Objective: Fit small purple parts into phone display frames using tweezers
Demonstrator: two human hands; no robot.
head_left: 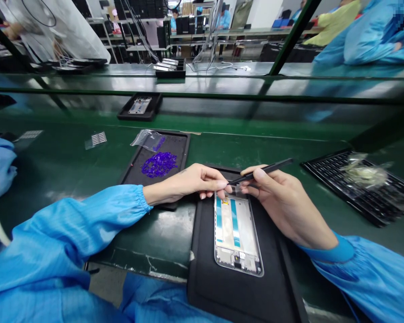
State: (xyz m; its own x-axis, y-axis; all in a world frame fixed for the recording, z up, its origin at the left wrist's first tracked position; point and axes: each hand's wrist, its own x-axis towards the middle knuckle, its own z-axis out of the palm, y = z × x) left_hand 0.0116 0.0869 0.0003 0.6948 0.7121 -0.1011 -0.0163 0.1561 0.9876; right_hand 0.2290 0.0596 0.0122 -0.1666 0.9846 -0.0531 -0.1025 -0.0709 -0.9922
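A pair of black tweezers (276, 165) is held in my right hand (284, 204), its tips pointing left. My left hand (197, 180) is closed in a pinch at those tips; whatever sits between its fingers is too small to make out. Both hands hover over the top end of a silver phone frame (247, 224) with two blue strips and a small yellow flex piece. The frame lies on a black tray (218, 291), its upper edge partly hidden by my fingers.
Left of my hands, another black tray (183, 148) bears a pile of small purple pieces (160, 164) and a clear bag (147, 139). A third tray (123, 113) with a phone part stands farther back. At right lies a black gridded tray (336, 168) with crumpled plastic (366, 175).
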